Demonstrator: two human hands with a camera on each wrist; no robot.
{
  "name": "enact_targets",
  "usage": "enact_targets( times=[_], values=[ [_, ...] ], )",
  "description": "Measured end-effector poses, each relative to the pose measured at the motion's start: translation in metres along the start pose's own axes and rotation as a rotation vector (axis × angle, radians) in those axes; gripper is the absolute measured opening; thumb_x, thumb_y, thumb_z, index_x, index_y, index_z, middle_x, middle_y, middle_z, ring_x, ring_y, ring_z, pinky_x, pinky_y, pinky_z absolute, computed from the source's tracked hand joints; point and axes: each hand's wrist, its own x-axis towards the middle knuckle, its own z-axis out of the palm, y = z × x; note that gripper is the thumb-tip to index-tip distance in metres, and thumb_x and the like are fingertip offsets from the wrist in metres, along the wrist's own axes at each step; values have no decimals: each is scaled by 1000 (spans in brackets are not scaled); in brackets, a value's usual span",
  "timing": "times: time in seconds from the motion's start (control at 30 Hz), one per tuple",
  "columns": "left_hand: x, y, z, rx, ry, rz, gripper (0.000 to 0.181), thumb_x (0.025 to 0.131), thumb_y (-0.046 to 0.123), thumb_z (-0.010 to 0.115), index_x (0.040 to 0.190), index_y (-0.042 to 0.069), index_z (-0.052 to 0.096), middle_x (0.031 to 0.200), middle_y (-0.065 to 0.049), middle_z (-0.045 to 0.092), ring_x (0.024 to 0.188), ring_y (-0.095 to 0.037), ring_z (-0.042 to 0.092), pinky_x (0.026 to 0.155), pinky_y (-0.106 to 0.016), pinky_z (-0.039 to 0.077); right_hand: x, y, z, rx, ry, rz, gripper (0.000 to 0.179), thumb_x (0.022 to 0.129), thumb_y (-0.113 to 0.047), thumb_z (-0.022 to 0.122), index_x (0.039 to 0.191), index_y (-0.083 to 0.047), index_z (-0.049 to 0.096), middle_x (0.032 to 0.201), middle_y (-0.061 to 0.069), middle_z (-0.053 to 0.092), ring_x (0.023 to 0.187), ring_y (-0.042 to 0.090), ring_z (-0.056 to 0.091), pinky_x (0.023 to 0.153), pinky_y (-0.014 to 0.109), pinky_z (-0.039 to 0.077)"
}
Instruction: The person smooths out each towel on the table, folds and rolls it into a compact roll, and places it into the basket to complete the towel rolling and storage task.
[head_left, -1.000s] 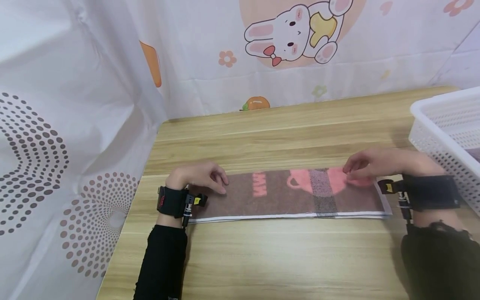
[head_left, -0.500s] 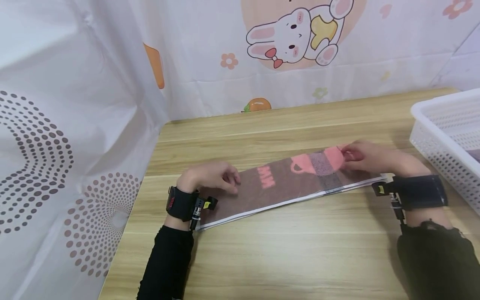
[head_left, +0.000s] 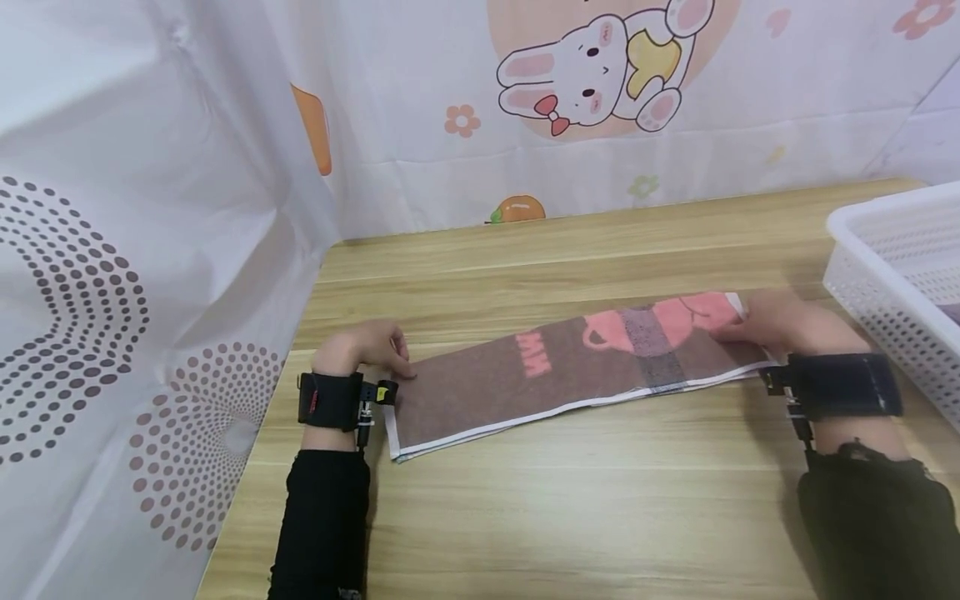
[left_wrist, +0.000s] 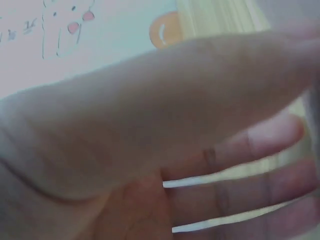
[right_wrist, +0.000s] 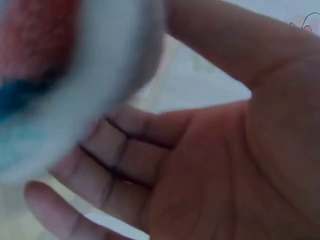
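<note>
A long folded towel (head_left: 480, 392), brown with a pink cup print, lettering and white edging, lies slanted across the wooden table, its right end higher in the head view. My right hand (head_left: 776, 321) pinches that end between thumb and fingers. The right wrist view shows the white border of the towel (right_wrist: 115, 55) raised in front of the right palm (right_wrist: 200, 180), blurred. At the opposite end, my left hand (head_left: 367, 346) touches the towel's far left corner with its fingertips. Seen from the left wrist, the fingers (left_wrist: 240, 192) are extended and loosely spread beneath the thumb.
A white perforated basket (head_left: 892, 275) stands at the table's right side, with a bit of dark cloth inside. The wooden table (head_left: 570, 517) ends at a printed curtain (head_left: 420, 167) behind, and patterned white sheeting (head_left: 187, 275) hangs along its left.
The towel's right end has swung away from the body, tilting the towel. My right hand has shifted to its right edge. My left hand has drawn left from the towel's surface to its corner.
</note>
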Motion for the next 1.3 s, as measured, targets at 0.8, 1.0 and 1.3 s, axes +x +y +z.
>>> enact_targets(
  times=[0.8, 1.0, 1.3],
  values=[
    [28, 7, 12, -125, 94, 259, 19, 98, 20, 62, 91, 4, 56, 77, 0, 50, 65, -14, 47, 60, -26, 40, -26, -21, -38, 370, 454, -25, 58, 99, -36, 59, 131, 9, 40, 117, 30, 55, 63, 7, 56, 49, 29, 48],
    [29, 13, 14, -113, 143, 242, 19, 96, 19, 66, 100, 1, 60, 83, -5, 60, 70, -17, 56, 64, -28, 46, -39, -30, -50, 484, 615, 5, 39, 96, -37, 63, 123, -12, 51, 114, -1, 62, 65, -5, 53, 50, 20, 48],
    [41, 25, 24, -231, 168, 278, 17, 93, 14, 70, 103, 1, 68, 89, -9, 71, 71, -18, 67, 69, -32, 57, -52, -35, -57, 716, 745, -39, 18, 94, -25, 67, 108, -25, 56, 89, -19, 60, 60, 3, 51, 43, 19, 44]
  ],
)
